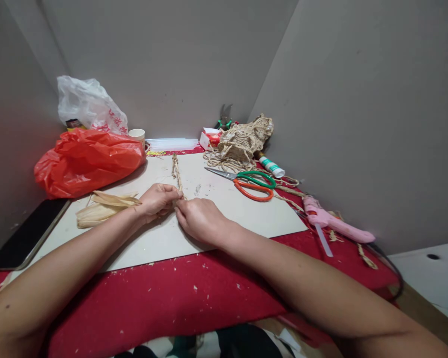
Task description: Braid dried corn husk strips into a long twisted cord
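A thin tan cord of twisted dry husk [176, 171] runs away from me across the white board [149, 248]. Its near end disappears between my two hands, which almost touch. My left hand [159, 201] pinches the cord from the left, thumb and fingertips together. Close beside it, my right hand [201, 219] is closed on the same cord, its fingers curled and partly hidden from view. Flat pale husk strips [104, 209] lie left of my left wrist. To the right of the hands rest scissors [246, 183] with green and orange handles, blades pointing left.
An orange plastic bag [89, 161], a white bag [89, 107] and a paper cup [137, 134] stand back left; a phone [30, 233] lies near. Back right are a woven husk piece [246, 138], pruning shears [224, 118] and a glue bottle [272, 167]. A pink glue gun [332, 221] lies right.
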Demonstrator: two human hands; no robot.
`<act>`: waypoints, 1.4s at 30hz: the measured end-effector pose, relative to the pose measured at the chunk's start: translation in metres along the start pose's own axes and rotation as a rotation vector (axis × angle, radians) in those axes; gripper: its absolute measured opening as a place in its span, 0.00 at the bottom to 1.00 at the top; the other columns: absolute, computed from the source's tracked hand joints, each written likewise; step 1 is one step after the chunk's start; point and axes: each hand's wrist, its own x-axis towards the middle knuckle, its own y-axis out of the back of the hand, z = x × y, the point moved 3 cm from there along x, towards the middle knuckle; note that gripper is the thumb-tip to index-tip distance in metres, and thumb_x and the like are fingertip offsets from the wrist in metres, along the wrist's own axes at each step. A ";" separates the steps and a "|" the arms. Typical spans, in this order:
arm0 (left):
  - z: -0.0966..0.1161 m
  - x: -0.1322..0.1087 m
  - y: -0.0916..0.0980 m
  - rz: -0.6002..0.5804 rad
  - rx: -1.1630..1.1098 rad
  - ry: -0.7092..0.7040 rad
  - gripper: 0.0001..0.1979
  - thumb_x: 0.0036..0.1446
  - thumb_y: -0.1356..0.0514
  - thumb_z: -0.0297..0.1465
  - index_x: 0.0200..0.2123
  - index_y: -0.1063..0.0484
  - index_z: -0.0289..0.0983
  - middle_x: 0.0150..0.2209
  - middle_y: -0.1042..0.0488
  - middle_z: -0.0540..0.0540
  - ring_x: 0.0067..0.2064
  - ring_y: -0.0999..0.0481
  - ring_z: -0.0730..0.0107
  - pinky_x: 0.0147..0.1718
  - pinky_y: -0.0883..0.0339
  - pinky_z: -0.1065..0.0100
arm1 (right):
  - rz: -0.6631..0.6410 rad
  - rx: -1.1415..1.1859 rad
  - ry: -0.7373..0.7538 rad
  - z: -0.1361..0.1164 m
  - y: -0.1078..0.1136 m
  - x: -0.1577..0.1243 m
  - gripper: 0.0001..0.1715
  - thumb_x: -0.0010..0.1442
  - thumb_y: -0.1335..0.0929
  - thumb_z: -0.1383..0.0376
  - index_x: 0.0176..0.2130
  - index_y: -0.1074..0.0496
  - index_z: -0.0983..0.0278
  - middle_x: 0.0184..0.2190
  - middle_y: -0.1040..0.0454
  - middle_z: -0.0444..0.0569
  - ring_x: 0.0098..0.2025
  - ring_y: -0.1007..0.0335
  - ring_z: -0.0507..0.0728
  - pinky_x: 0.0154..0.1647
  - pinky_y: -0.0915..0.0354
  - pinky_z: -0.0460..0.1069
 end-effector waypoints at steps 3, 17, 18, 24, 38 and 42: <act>0.003 -0.001 0.002 -0.013 -0.043 -0.013 0.08 0.49 0.39 0.31 0.24 0.33 0.34 0.11 0.52 0.59 0.13 0.57 0.85 0.14 0.67 0.74 | -0.119 0.160 0.138 -0.004 0.010 -0.004 0.16 0.58 0.38 0.60 0.25 0.30 0.66 0.20 0.32 0.48 0.22 0.42 0.51 0.25 0.51 0.47; 0.003 0.002 0.004 -0.032 0.007 -0.031 0.10 0.51 0.40 0.31 0.22 0.37 0.35 0.12 0.51 0.58 0.13 0.55 0.85 0.14 0.65 0.75 | -0.165 1.251 -0.377 0.033 0.000 0.024 0.16 0.62 0.40 0.61 0.26 0.35 0.66 0.17 0.37 0.43 0.14 0.49 0.45 0.14 0.51 0.42; 0.002 0.002 0.004 -0.027 0.032 -0.035 0.10 0.52 0.40 0.31 0.22 0.37 0.35 0.12 0.50 0.58 0.13 0.55 0.84 0.14 0.65 0.75 | -0.212 1.261 -0.387 0.033 -0.003 0.024 0.16 0.62 0.39 0.61 0.25 0.36 0.66 0.15 0.40 0.41 0.13 0.55 0.45 0.12 0.56 0.42; 0.006 -0.001 0.001 -0.028 0.179 -0.064 0.08 0.53 0.43 0.30 0.23 0.32 0.33 0.11 0.50 0.57 0.13 0.56 0.84 0.14 0.66 0.73 | -0.381 1.157 -0.360 0.043 -0.003 0.028 0.22 0.63 0.40 0.57 0.22 0.37 0.65 0.11 0.54 0.36 0.12 0.64 0.45 0.12 0.65 0.43; 0.012 -0.005 0.001 0.066 -0.076 0.027 0.08 0.39 0.48 0.24 0.28 0.39 0.37 0.16 0.56 0.59 0.14 0.60 0.83 0.14 0.69 0.76 | -0.419 1.337 -0.368 0.042 -0.009 0.026 0.26 0.63 0.39 0.54 0.19 0.49 0.63 0.11 0.55 0.35 0.13 0.66 0.44 0.12 0.67 0.42; 0.013 -0.003 0.003 0.080 -0.025 -0.028 0.07 0.44 0.47 0.23 0.30 0.39 0.37 0.16 0.54 0.59 0.14 0.58 0.83 0.13 0.67 0.77 | -0.428 1.418 -0.375 0.042 -0.010 0.026 0.23 0.64 0.40 0.60 0.20 0.47 0.64 0.11 0.54 0.35 0.13 0.65 0.43 0.12 0.66 0.41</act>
